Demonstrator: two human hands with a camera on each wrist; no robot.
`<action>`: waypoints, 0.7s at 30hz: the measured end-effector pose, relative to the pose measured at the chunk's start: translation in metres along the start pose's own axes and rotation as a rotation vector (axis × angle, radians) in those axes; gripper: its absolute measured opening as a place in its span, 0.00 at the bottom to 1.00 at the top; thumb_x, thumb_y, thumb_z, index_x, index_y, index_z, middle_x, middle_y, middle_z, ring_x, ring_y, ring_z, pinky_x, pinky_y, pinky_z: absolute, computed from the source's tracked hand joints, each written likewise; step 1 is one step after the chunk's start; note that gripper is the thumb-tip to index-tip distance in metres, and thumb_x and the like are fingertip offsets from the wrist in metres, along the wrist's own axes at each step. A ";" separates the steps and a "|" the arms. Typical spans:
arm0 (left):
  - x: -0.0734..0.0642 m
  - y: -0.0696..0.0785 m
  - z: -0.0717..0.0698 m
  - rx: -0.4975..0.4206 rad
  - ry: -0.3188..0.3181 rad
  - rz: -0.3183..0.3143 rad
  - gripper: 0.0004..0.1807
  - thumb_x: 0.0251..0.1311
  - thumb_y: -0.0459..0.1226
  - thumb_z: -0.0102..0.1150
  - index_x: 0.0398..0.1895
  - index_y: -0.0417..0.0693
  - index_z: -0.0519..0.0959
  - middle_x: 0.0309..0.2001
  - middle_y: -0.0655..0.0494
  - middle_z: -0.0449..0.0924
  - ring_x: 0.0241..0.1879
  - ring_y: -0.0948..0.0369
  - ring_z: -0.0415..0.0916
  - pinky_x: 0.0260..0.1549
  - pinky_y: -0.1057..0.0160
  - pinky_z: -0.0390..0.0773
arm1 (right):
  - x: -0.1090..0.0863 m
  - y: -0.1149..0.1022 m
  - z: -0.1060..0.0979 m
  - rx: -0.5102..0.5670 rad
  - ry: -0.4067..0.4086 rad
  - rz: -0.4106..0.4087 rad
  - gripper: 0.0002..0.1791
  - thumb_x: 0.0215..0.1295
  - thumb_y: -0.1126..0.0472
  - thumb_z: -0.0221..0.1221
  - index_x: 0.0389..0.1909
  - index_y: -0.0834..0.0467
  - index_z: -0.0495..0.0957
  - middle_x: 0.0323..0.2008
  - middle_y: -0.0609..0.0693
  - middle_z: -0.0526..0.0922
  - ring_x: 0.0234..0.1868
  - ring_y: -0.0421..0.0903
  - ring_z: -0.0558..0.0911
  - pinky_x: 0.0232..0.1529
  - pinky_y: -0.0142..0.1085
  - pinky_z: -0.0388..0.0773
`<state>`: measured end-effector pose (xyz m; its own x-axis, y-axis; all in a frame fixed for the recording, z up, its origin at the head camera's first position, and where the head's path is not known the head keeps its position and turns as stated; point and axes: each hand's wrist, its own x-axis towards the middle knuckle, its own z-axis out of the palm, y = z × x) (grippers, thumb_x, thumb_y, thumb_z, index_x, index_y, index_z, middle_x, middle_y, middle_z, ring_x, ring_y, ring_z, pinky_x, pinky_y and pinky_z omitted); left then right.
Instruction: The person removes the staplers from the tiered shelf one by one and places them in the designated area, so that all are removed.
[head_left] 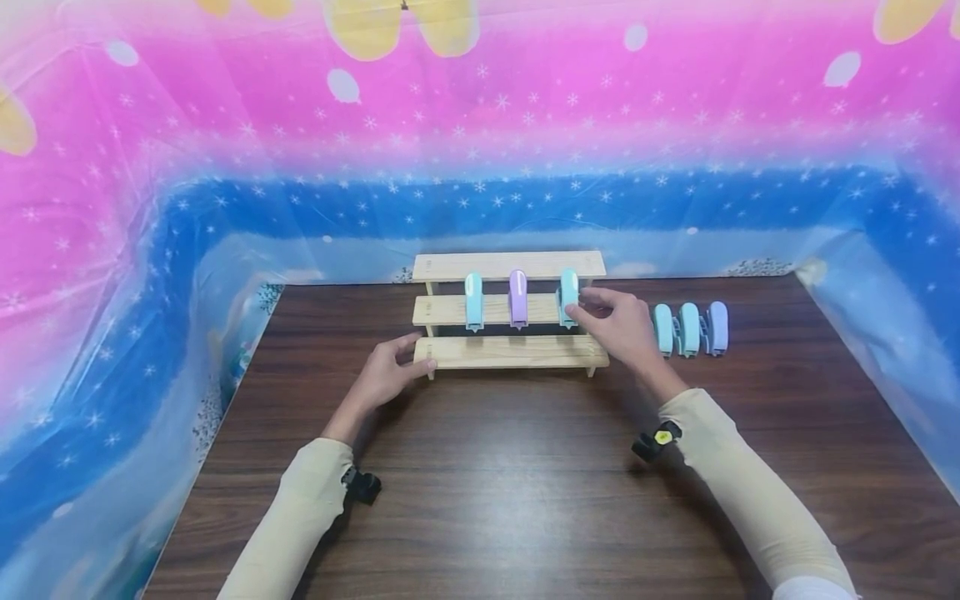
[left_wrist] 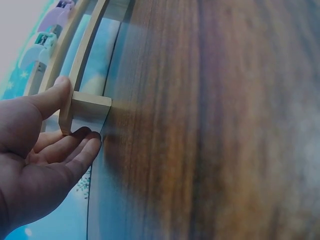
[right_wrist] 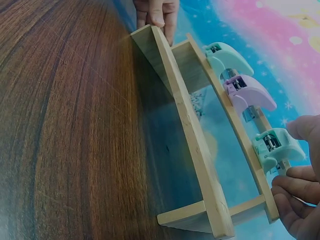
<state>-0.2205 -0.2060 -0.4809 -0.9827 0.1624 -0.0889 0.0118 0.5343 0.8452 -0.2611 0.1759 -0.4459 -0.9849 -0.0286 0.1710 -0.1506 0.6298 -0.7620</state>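
A three-tier light wooden rack (head_left: 510, 353) stands on the table. Its lowest board has my left hand (head_left: 386, 371) at the left end, thumb on top and fingers beneath the edge. On the middle tier sit a mint hole punch (head_left: 474, 298) at left and a purple hole punch (head_left: 518, 298) at the centre. My right hand (head_left: 622, 325) grips another mint hole punch (right_wrist: 276, 145) at the right end of that tier, with the thumb by its handle and fingers at its side. Its base is at the board's edge.
Right of the rack, two mint hole punches (head_left: 689, 329) and a lavender hole punch (head_left: 717, 327) stand in a row on the dark wooden table (head_left: 495, 483). A pink and blue printed cloth (head_left: 465, 133) hangs behind the table and along its sides.
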 end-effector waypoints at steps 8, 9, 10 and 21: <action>0.000 0.000 0.000 0.014 0.002 0.000 0.39 0.69 0.45 0.66 0.76 0.37 0.64 0.71 0.37 0.69 0.68 0.44 0.71 0.62 0.45 0.76 | -0.001 -0.004 0.002 0.003 -0.003 0.004 0.38 0.62 0.31 0.65 0.61 0.56 0.82 0.51 0.54 0.87 0.49 0.50 0.85 0.50 0.50 0.82; 0.000 0.000 0.000 0.014 0.002 0.000 0.39 0.69 0.45 0.66 0.76 0.37 0.64 0.71 0.37 0.70 0.68 0.44 0.71 0.62 0.45 0.76 | -0.002 -0.004 0.002 0.000 -0.001 0.002 0.38 0.61 0.31 0.65 0.61 0.56 0.82 0.50 0.54 0.87 0.49 0.50 0.85 0.50 0.50 0.82; 0.001 0.000 0.000 0.013 0.002 0.001 0.39 0.69 0.45 0.66 0.76 0.37 0.64 0.71 0.37 0.70 0.68 0.44 0.71 0.62 0.45 0.76 | -0.002 -0.005 0.003 -0.001 0.000 -0.002 0.37 0.61 0.31 0.65 0.60 0.56 0.82 0.50 0.54 0.87 0.49 0.50 0.85 0.50 0.50 0.82; 0.000 0.000 0.000 0.006 -0.002 -0.010 0.39 0.69 0.45 0.66 0.76 0.37 0.63 0.71 0.38 0.70 0.67 0.45 0.73 0.61 0.46 0.77 | -0.002 -0.009 0.005 -0.011 0.020 -0.001 0.36 0.59 0.31 0.67 0.55 0.57 0.85 0.47 0.54 0.88 0.48 0.50 0.86 0.51 0.50 0.82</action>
<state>-0.2210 -0.2064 -0.4812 -0.9824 0.1586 -0.0982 0.0033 0.5411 0.8409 -0.2586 0.1664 -0.4429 -0.9827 -0.0143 0.1845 -0.1510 0.6384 -0.7547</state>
